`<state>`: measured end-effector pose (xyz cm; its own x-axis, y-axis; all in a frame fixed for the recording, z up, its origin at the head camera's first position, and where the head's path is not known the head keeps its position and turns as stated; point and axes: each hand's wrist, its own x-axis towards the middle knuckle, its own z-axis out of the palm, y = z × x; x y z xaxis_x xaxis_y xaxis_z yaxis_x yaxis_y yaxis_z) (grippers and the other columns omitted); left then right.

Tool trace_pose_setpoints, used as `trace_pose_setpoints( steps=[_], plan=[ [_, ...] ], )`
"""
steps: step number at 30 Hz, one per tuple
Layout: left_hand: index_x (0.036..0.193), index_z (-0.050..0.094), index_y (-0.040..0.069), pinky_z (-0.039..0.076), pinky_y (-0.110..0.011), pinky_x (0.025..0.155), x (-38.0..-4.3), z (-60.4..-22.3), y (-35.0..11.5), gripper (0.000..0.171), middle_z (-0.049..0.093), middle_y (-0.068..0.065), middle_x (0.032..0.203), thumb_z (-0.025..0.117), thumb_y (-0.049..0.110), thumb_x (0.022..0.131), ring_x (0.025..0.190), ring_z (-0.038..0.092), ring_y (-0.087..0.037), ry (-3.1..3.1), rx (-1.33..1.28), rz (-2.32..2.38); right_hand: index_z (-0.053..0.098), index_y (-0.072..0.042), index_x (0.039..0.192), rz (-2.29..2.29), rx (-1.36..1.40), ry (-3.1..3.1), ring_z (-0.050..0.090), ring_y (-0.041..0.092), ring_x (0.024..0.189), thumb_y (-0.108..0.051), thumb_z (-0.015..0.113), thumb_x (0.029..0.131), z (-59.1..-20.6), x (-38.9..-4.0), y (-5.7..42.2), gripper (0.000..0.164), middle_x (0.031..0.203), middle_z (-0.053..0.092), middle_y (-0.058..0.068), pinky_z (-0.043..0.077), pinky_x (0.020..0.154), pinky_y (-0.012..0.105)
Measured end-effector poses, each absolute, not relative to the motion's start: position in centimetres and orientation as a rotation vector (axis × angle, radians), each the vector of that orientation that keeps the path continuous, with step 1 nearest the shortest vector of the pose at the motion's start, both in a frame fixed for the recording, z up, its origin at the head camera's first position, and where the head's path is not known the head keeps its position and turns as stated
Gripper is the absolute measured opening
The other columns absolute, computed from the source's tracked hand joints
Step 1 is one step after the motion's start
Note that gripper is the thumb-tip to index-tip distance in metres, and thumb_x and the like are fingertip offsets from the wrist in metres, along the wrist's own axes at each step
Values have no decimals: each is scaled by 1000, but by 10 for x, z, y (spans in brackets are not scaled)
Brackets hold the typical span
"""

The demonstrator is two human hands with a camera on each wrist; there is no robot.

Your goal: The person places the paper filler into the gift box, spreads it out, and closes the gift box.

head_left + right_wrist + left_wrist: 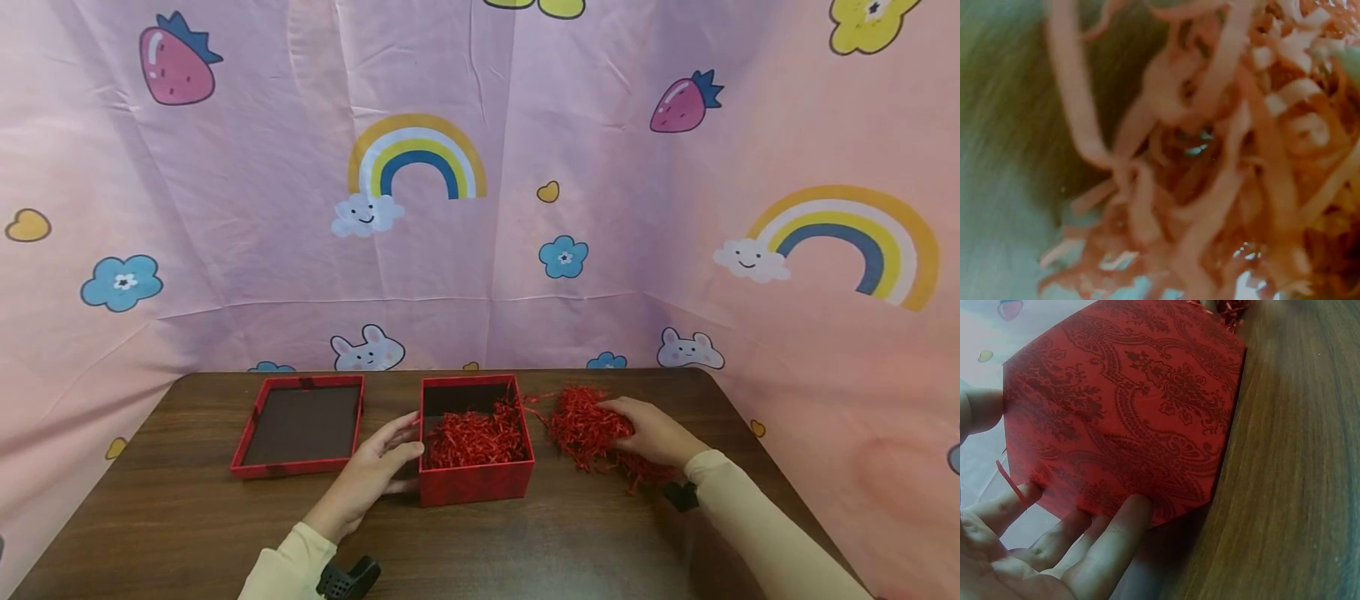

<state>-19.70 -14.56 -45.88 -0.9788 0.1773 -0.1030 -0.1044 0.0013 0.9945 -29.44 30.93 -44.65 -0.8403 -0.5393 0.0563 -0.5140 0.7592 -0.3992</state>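
Note:
An open red box [476, 485] with a dark paisley pattern stands at the middle of the table, part filled with red shredded paper [472, 437]. My left hand [375, 462] is against the box's left side. Seen from the left wrist, its fingers [1116, 540] touch the patterned wall and the thumb is up by the rim. To the right of the box, my right hand [651, 432] grips a heap of the same shredded paper [581, 425]; its lower fingers are hidden. Curled paper strips [1210, 206] crowd the right wrist view, blurred.
The box's red lid [303, 425] lies upturned on the left of the brown wooden table [480, 550], its dark inside facing up. A few paper strands [536, 408] trail between box and heap. Behind and to both sides hangs a printed cloth [450, 275].

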Motion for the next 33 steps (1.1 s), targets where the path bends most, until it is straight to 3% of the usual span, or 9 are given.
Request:
trace_pose_setpoints(
  steps=[12, 19, 28, 33],
  plan=[
    [159, 38, 17, 59, -51, 92, -197, -460, -147, 62, 36, -24, 159, 64, 27, 103, 138, 49, -42, 2063, 91, 2088, 59, -3, 141, -753, -899, 2864, 61, 40, 123, -7, 80, 90, -445, -292, 301, 55, 135, 64, 16, 49, 103, 61],
    [159, 38, 17, 59, -51, 92, -197, -460, -146, 62, 37, -24, 159, 64, 25, 104, 138, 49, -42, 2060, 90, 2088, 59, -11, 142, -865, -873, 2835, 64, 31, 122, -18, 79, 93, -444, -295, 279, 54, 134, 66, 7, 51, 103, 57],
    [159, 38, 17, 59, -52, 92, -197, -460, -145, 62, 35, -25, 160, 64, 26, 103, 138, 48, -42, 2065, 95, 2088, 57, -21, 146, -954, -872, 2818, 63, 26, 124, -19, 80, 92, -404, -295, 254, 59, 135, 66, 0, 51, 104, 57],
    [160, 37, 16, 58, -52, 93, -197, -459, -146, 62, 34, -25, 160, 63, 25, 104, 139, 47, -43, 2059, 111, 2089, 55, -18, 149, -912, -923, 2848, 60, 32, 128, -15, 80, 92, -381, -296, 245, 62, 141, 63, 6, 50, 105, 58]
  ],
)
